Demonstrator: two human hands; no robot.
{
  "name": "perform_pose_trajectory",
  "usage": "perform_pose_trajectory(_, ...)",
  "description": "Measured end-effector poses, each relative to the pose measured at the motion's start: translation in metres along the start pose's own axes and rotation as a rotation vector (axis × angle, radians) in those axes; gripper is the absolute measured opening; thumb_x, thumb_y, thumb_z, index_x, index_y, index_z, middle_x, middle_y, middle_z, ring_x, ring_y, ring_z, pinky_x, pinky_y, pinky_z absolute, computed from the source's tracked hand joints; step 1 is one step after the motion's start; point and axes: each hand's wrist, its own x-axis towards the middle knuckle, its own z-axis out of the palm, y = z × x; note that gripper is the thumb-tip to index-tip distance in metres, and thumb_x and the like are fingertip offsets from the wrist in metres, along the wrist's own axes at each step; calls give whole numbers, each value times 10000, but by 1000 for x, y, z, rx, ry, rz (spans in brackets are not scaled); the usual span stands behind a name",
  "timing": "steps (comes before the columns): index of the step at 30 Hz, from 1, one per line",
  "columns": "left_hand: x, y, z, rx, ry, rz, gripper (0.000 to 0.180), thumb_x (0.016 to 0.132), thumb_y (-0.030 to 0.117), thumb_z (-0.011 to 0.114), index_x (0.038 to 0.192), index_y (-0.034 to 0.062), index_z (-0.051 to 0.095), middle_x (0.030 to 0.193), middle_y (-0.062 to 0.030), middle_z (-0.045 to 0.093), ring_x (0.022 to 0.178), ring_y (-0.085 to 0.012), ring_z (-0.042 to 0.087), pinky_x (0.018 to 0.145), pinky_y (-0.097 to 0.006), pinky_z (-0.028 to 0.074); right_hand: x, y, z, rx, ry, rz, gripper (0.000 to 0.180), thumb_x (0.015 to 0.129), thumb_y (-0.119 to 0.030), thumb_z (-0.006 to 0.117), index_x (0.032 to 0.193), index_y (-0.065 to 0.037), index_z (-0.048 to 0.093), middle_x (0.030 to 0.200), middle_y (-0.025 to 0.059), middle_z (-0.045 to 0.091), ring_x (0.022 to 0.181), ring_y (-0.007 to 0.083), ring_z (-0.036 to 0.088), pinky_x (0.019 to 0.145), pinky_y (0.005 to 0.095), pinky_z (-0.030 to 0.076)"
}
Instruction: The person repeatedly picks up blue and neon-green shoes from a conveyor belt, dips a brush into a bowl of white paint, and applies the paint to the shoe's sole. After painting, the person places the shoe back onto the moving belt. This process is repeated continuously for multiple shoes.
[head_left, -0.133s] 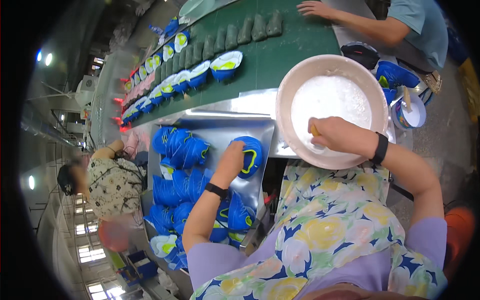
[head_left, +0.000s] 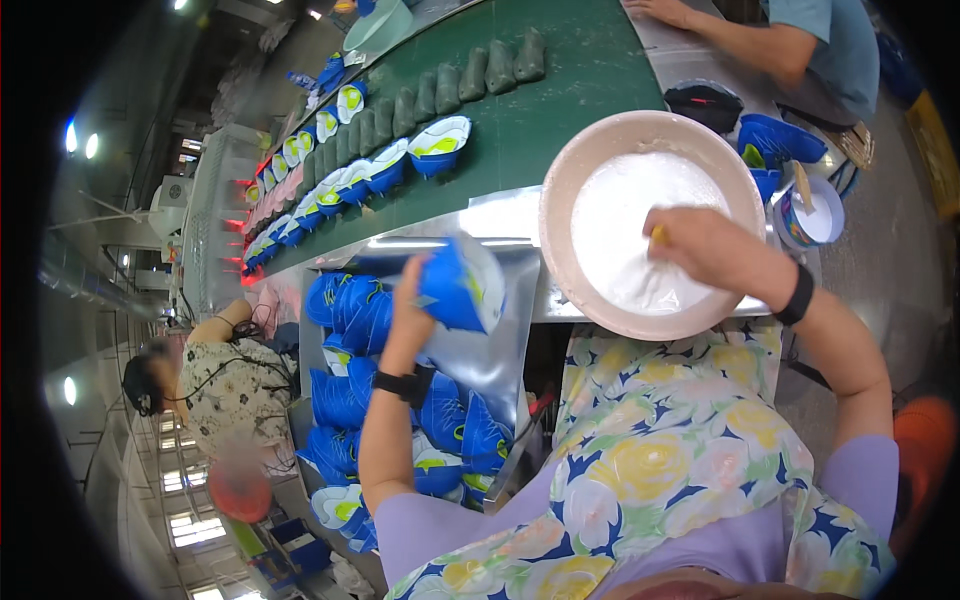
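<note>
One shoe (head_left: 452, 290) is gripped by my left hand (head_left: 408, 317), toward nine o'clock from the bowl (head_left: 557, 225), where my right hand (head_left: 705, 247) pinches a yellow piece (head_left: 659, 235). I should wet it lightly.

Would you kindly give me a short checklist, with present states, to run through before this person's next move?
1. Left hand grips a blue shoe upper: ok.
2. Upper shows sharply enough to inspect: not ok; it is blurred.
3. Right hand is closed on a small yellow item: ok.
4. Yellow item's kind: cannot tell; the fingers mostly hide it.
5. Basin holds white contents: ok.
6. Co-worker's hand is apart from the basin: ok.
</note>
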Motion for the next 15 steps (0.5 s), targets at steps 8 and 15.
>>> perform_pose_trajectory(8, 74, 32, 37, -919, -237, -379, 459, 1026, 249, 488, 1443, 82, 395, 1375, -135, 542, 1225, -277, 577, 1025, -443, 495, 5, 8, -60, 271, 528, -133, 247, 929, -219, 667, 1042, -23, 568, 840, 155, 678, 723, 230, 668, 652, 312, 507)
perform_pose_trajectory(15, 91, 102, 100, -977, -69, -190, 463, 1022, 250, 497, 1448, 103, 392, 1380, -136, 537, 1235, -272, 570, 1031, -435, 488, -6, 6, -66, 257, 702, -9, 301, 898, -226, 710, 995, 6, 546, 733, 172, 655, 665, 249, 677, 594, 304, 511)
